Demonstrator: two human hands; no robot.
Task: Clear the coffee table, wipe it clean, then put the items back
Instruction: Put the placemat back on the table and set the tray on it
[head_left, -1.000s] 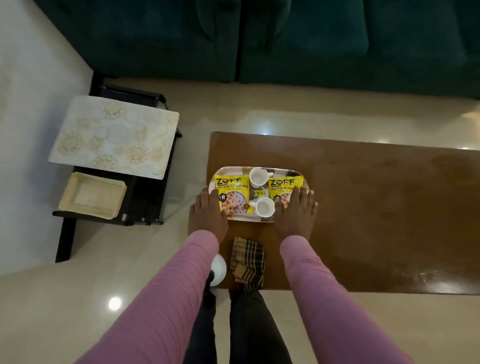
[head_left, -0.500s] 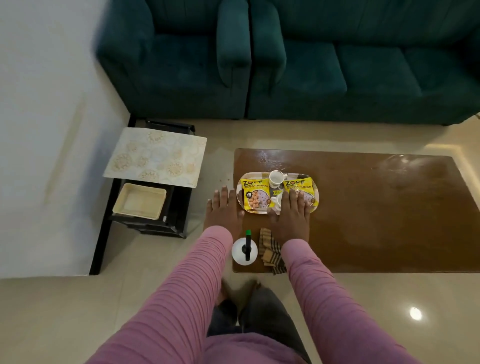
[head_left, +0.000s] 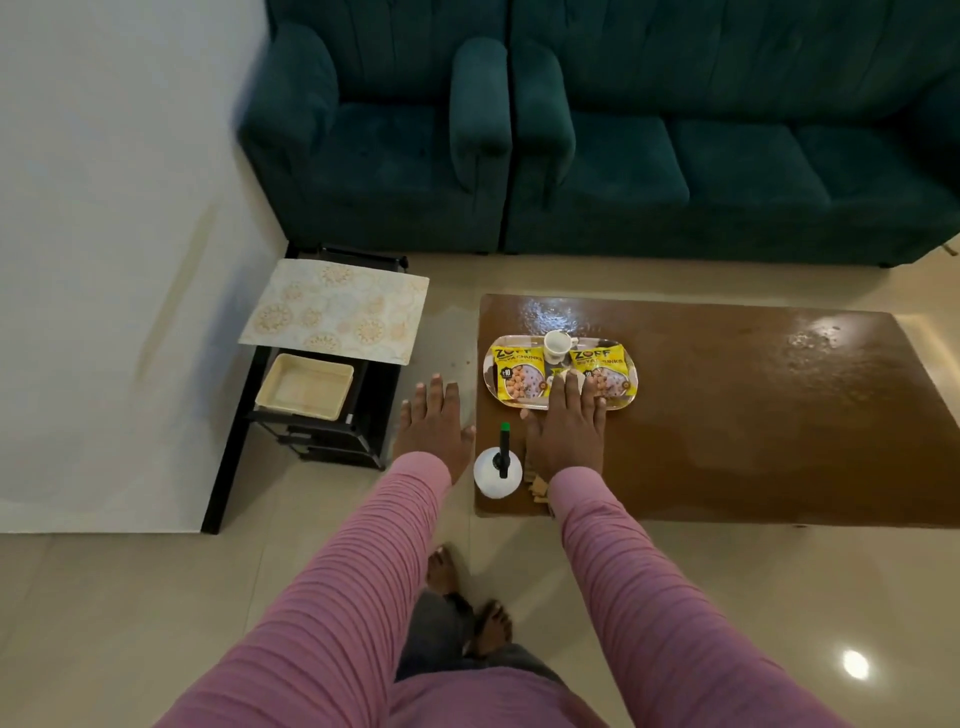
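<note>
From where I stand, the oval tray (head_left: 631, 372) sits toward the left end of the brown surface (head_left: 753, 426), so I take this for the clearing step, with the lift not yet made. The glossy patches at the far edge do leave open that the wiping is done, and I cannot tell which. Neither hand is grasping anything. The left hand (head_left: 431, 431) is spread flat with straight fingers over the floor (head_left: 156, 597), just off the left edge. The right hand (head_left: 569, 434) is equally flat and released, and its fingertips (head_left: 570, 382) overlap the tray's near rim; whether they touch it I can't say. The tray's long axis runs left to right, in line with the long side of the surface and with the green sofa (head_left: 727, 156) beyond. On it two yellow snack packets (head_left: 517, 374) lie flat, their printed tops toward the sofa, and a white cup (head_left: 557, 344) stands between them at the far rim with its handle to the right. Nearer the person, a white spray bottle (head_left: 497, 478) stands upright at the near left corner, its green-tipped nozzle aimed away toward the tray. A checked cloth (head_left: 539, 487) lies just beside it, partly under the right wrist. If lifting is next, I'd say it calls for one hand at each short end of the tray, keeping it level since the cup stands loose. The side stand (head_left: 335, 312) to the left looks the likely place to park it.
</note>
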